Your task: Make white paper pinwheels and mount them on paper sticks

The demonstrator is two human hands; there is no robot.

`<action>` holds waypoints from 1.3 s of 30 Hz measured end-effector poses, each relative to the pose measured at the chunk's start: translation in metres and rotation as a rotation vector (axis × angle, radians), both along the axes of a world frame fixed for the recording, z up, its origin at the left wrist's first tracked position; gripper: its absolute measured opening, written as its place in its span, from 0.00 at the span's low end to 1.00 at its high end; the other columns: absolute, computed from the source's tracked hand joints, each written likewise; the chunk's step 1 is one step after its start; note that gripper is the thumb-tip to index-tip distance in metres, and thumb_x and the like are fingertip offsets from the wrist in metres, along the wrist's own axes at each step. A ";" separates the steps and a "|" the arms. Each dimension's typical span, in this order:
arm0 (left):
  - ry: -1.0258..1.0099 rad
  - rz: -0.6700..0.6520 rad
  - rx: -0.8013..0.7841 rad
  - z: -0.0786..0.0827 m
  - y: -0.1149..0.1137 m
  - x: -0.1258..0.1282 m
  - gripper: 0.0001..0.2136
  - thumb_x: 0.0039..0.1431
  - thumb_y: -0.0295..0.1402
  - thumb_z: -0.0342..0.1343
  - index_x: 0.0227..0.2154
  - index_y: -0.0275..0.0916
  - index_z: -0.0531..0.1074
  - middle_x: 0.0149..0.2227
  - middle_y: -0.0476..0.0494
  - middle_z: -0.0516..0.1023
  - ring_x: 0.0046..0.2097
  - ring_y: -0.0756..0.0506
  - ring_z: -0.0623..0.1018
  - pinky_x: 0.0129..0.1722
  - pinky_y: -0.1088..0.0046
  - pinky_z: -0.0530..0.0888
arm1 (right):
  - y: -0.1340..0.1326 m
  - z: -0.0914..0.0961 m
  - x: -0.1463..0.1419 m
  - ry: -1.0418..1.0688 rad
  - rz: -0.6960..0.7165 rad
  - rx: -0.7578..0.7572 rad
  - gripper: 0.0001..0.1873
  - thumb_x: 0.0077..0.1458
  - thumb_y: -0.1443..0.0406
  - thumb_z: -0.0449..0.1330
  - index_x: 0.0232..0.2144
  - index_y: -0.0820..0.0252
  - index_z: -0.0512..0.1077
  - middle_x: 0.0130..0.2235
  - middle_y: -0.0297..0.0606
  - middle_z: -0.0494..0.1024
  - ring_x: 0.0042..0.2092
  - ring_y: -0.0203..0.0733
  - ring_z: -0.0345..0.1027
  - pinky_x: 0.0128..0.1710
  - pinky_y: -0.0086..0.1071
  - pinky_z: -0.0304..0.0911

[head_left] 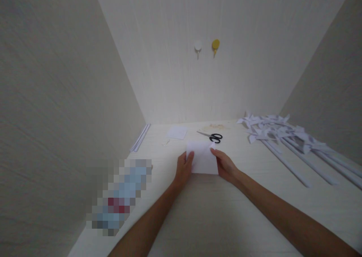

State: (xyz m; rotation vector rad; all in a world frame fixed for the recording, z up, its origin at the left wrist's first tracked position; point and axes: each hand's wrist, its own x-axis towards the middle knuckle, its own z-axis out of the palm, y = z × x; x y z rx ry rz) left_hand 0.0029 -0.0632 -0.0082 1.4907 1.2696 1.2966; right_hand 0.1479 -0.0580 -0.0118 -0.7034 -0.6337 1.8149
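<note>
A white square sheet of paper [203, 159] is held up in front of me, a little above the white tabletop. My left hand [184, 168] pinches its left edge, thumb on the near face. On the opposite side my right hand [224, 162] grips the upper right part, where a corner looks slightly bent under the thumb. Just beyond the paper lie black-handled scissors [215, 137], blades pointing left. Another white paper square [177, 132] rests flat on the table behind my left hand. The fingers behind the sheet are mostly hidden.
Several white paper pinwheels on rolled sticks [278, 132] are piled at the right. Rolled paper sticks [140, 137] lie against the left wall. A blurred-out blue and red item [124, 193] sits at the near left. Small brownish bits [215, 126] lie near the back wall, which bears two hooks [215, 45].
</note>
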 end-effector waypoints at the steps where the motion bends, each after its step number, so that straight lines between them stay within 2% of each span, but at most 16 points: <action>1: -0.006 0.005 0.000 0.000 0.000 0.000 0.18 0.50 0.47 0.46 0.19 0.35 0.63 0.19 0.52 0.60 0.23 0.53 0.60 0.22 0.78 0.59 | 0.000 -0.001 0.000 0.002 -0.012 0.010 0.04 0.44 0.66 0.58 0.26 0.60 0.69 0.27 0.38 0.77 0.34 0.43 0.71 0.35 0.35 0.64; 8: -0.034 0.014 -0.029 -0.002 0.002 -0.002 0.19 0.48 0.49 0.48 0.19 0.36 0.61 0.18 0.53 0.57 0.22 0.54 0.57 0.20 0.79 0.56 | 0.005 -0.010 0.001 0.015 0.002 0.061 0.05 0.44 0.66 0.59 0.28 0.61 0.69 0.29 0.37 0.78 0.35 0.41 0.71 0.34 0.33 0.64; 16: -0.154 -0.041 -0.105 -0.001 0.001 0.001 0.19 0.45 0.49 0.51 0.21 0.34 0.66 0.19 0.51 0.63 0.23 0.53 0.61 0.20 0.79 0.59 | 0.003 -0.006 0.001 0.026 0.046 0.098 0.07 0.42 0.67 0.61 0.28 0.61 0.70 0.29 0.37 0.78 0.36 0.41 0.70 0.35 0.33 0.64; 19: -0.186 -0.031 -0.120 0.000 0.001 0.001 0.17 0.45 0.46 0.52 0.21 0.34 0.67 0.19 0.52 0.65 0.22 0.53 0.63 0.21 0.78 0.60 | 0.002 -0.004 0.000 0.029 0.016 0.104 0.07 0.41 0.67 0.61 0.28 0.61 0.70 0.29 0.37 0.78 0.36 0.41 0.70 0.35 0.34 0.64; 23: -0.174 -0.050 -0.137 0.003 0.000 0.001 0.12 0.42 0.38 0.57 0.26 0.32 0.70 0.24 0.48 0.71 0.26 0.51 0.68 0.25 0.77 0.66 | 0.001 -0.002 -0.001 -0.018 -0.101 0.097 0.08 0.38 0.68 0.63 0.26 0.61 0.71 0.28 0.36 0.78 0.35 0.42 0.70 0.35 0.34 0.64; 27: -0.137 -0.060 -0.141 0.006 -0.002 0.001 0.14 0.37 0.31 0.61 0.31 0.32 0.71 0.29 0.45 0.75 0.30 0.49 0.72 0.29 0.74 0.69 | -0.001 -0.002 -0.003 -0.064 -0.152 0.096 0.08 0.36 0.66 0.64 0.25 0.61 0.71 0.26 0.36 0.77 0.34 0.42 0.70 0.34 0.34 0.64; 39: -0.105 -0.065 -0.141 0.007 0.000 -0.001 0.17 0.35 0.26 0.62 0.33 0.33 0.71 0.32 0.44 0.77 0.33 0.46 0.75 0.33 0.70 0.72 | 0.000 -0.005 -0.003 -0.143 -0.176 0.121 0.11 0.34 0.62 0.65 0.23 0.61 0.72 0.23 0.35 0.77 0.33 0.43 0.70 0.32 0.34 0.64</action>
